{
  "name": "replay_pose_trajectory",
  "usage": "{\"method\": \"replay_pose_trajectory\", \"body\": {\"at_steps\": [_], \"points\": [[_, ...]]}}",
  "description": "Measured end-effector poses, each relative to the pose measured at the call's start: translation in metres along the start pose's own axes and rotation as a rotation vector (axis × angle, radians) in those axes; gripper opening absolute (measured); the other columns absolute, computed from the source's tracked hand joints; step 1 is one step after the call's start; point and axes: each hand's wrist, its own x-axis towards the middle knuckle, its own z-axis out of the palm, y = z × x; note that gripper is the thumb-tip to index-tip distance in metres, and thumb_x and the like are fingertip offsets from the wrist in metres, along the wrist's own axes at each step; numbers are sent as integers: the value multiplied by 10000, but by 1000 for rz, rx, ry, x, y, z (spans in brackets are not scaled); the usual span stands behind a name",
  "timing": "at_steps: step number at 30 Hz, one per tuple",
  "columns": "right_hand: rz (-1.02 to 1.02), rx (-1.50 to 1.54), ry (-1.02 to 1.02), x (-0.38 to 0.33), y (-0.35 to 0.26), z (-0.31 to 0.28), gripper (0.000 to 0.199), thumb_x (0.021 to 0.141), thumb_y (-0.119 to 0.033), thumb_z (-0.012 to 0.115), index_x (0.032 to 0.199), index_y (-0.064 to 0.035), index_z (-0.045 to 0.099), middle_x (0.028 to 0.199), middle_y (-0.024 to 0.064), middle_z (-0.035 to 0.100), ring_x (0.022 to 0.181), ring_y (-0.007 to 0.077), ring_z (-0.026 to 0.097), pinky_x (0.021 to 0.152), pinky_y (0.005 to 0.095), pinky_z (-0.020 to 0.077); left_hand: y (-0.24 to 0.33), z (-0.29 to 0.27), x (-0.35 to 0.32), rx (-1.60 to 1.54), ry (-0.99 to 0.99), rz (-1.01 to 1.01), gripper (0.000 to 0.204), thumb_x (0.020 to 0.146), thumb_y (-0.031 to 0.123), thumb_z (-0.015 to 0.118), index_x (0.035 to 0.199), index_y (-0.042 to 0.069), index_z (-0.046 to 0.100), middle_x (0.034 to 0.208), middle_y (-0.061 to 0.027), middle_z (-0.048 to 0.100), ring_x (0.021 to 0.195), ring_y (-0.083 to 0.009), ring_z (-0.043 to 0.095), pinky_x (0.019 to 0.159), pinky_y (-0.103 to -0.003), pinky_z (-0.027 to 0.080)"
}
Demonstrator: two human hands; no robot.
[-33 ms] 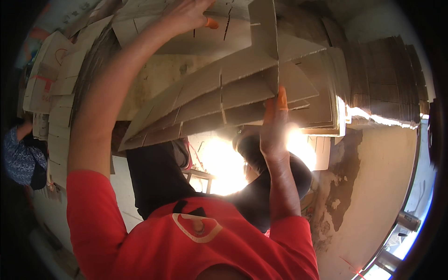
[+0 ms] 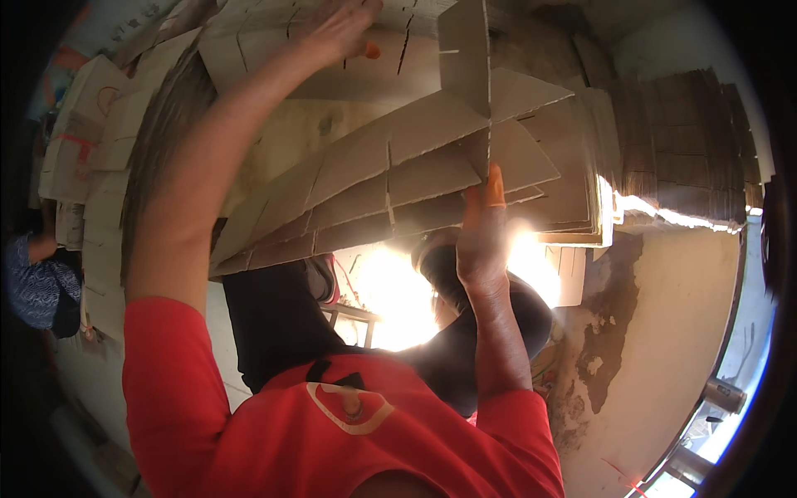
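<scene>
Far left, well away from either hand: another person's blue patterned sleeve [image 2: 37, 282], mostly cut off by the dark rim; can't make out more. Above it, flat cardboard sheets [image 2: 79, 141] w/ reddish marks, blurred.

Left hand [image 2: 336, 33] at top of view, arm in red sleeve [image 2: 166, 382] stretched up to it. Fingers curl over the upper edge of a slotted cardboard piece [image 2: 349, 70]; looks closed on it, though fingertips are partly hidden behind the board & cut by the frame top. Orange fingertip [image 2: 371, 51] shows just below the hand.

Between the hands: fanned stack of slotted cardboard dividers [image 2: 390, 183], tan, corrugated, slits cut into edges, layers spread like steps down-left of the right hand. One upright divider [image 2: 465, 50] crosses them, just above the right hand.

Right hand [image 2: 481, 236] pressed flat against the stack's lower edge, fingers straight up, not closed around anything; orange-tipped finger [image 2: 496, 187] touches the upright piece's bottom. Below it strong glare wipes out detail.

Right of that hand: tall pile of flat cardboard [image 2: 681, 141], stained pale floor [image 2: 656, 332].
</scene>
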Motion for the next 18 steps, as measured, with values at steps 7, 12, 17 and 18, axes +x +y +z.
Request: {"method": "replay_pose_trajectory", "body": {"at_steps": [7, 12, 17, 18], "points": [[1, 24, -19, -4, 1, 6, 400, 942, -53, 499, 1321, 33, 406, 1373, 211, 426, 1261, 324, 442, 1028, 392, 392, -23, 83, 0, 68, 207, 84, 354, 760, 95, 639, 1096, 77, 530, 1050, -91, 585, 1029, -280, 522, 858, -426, 401], [-120, -90, 5, -2, 7, 5, 412, 914, -30, 542, 1302, 55, 430, 1342, 215, 467, 1216, 309, 493, 995, 380, 418, -18, 68, -1, -5, 226, 166, 254, 755, 34, 590, 1006, 60, 564, 963, -88, 611, 963, -274, 557, 831, -393, 422], [-95, -12, 20, 3, -3, 2, 422, 899, 1, 550, 1301, 63, 436, 1313, 216, 502, 1182, 300, 528, 977, 372, 431, -5, 50, -7, -118, 270, 222, 232, 703, -17, 620, 924, 32, 573, 870, -117, 611, 859, -305, 582, 732, -398, 455], [-94, -8, 19, 3, -3, 1, 426, 898, 6, 549, 1303, 63, 433, 1313, 215, 503, 1183, 300, 527, 976, 371, 432, -4, 48, -8, -159, 228, 215, 242, 691, -33, 628, 919, 26, 574, 850, -121, 609, 830, -314, 585, 705, -397, 460]]}}
